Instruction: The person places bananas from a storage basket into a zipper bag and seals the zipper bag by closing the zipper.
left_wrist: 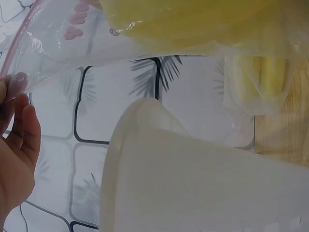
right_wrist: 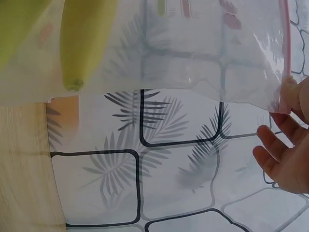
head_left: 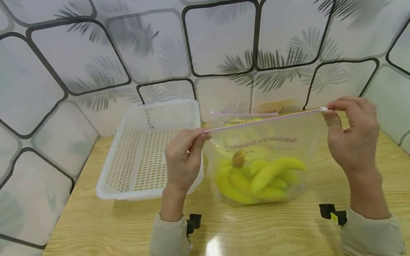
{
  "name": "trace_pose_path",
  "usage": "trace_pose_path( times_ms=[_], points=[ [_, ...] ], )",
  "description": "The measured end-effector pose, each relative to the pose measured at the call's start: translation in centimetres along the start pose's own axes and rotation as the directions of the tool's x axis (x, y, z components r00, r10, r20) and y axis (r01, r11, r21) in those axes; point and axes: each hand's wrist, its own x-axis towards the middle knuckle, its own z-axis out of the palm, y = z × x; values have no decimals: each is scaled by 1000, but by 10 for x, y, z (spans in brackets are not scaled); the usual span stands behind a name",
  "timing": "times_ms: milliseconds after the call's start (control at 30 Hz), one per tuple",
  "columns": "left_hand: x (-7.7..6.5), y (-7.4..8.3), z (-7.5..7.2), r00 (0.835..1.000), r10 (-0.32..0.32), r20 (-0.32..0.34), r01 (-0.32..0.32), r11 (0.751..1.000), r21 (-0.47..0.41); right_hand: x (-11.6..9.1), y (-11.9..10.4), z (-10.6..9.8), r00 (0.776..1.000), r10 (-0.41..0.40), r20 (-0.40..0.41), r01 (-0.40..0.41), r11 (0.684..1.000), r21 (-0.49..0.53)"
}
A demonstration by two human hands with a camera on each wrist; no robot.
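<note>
A clear zip bag (head_left: 309, 132) with a pink zip strip (head_left: 265, 120) hangs stretched between my two hands, and several yellow bananas (head_left: 277, 171) lie in its bottom. A small brown rounded thing (head_left: 238, 158) shows among them. My left hand (head_left: 182, 158) pinches the bag's top left corner between thumb and fingers. At the top right corner, my right hand (head_left: 355, 135) pinches the strip's end by the white slider (head_left: 323, 108). In the right wrist view, thumb and index finger grip that corner while the other fingers curve loosely below.
To the left stands a white perforated plastic basket (head_left: 118, 172), close to my left hand. Behind the held bag is a second zip bag (left_wrist: 260, 82) with bananas. A tan block (head_left: 275, 105) sits at the back edge of the wooden table (head_left: 88, 244), near the patterned backdrop.
</note>
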Motion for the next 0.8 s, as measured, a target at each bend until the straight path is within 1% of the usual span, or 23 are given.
trace_pose_path(
  times_ms=[100, 167, 300, 367, 400, 467, 533, 567, 600, 667, 700, 733, 767, 800],
  points=[
    [-1, 0, -1, 1000, -23, 19, 23, 1000, -21, -1, 1, -1, 999, 45, 16, -45, 999, 8],
    [-2, -1, -2, 999, -35, 19, 35, 999, -23, -2, 1, -2, 998, 66, 14, -67, 998, 10],
    [-2, 1, -2, 998, -60, -17, 59, 998, -11, -3, 1, -4, 992, 129, 3, -129, 992, 16],
    [-1, 2, -1, 997, -76, -35, 75, 997, -12, -3, 1, -3, 984, 176, 8, -177, 984, 32],
    [0, 2, -1, 996, -87, -34, 86, 996, -22, -3, 1, -3, 980, 199, 12, -200, 979, 38],
    [-1, 4, 1, 993, -120, -8, 119, 991, -53, -3, 1, -1, 970, 244, 8, -244, 968, 53],
    [-2, 5, 1, 984, -173, 49, 177, 981, -82, -2, 1, 0, 962, 274, 5, -273, 959, 78],
    [-2, 6, 1, 974, -210, 89, 218, 972, -87, -2, 2, 0, 959, 285, 0, -284, 955, 91],
    [-3, 7, 0, 959, -250, 135, 263, 961, -87, -2, 2, 1, 956, 294, 0, -292, 951, 101],
    [-4, 9, -2, 918, -333, 217, 352, 935, -52, -1, 2, 1, 950, 312, -2, -310, 944, 113],
    [-4, 9, -3, 895, -370, 247, 389, 921, -29, -2, 1, 2, 944, 331, 5, -330, 938, 104],
    [-4, 9, -3, 876, -400, 269, 417, 909, -5, -2, 0, 2, 936, 352, 14, -352, 933, 81],
    [-5, 9, -4, 862, -422, 282, 436, 900, 15, -3, -2, 3, 929, 369, 22, -370, 928, 40],
    [-5, 10, -5, 853, -435, 289, 446, 894, 29, -4, -4, 3, 922, 385, 31, -386, 923, -4]
  ],
)
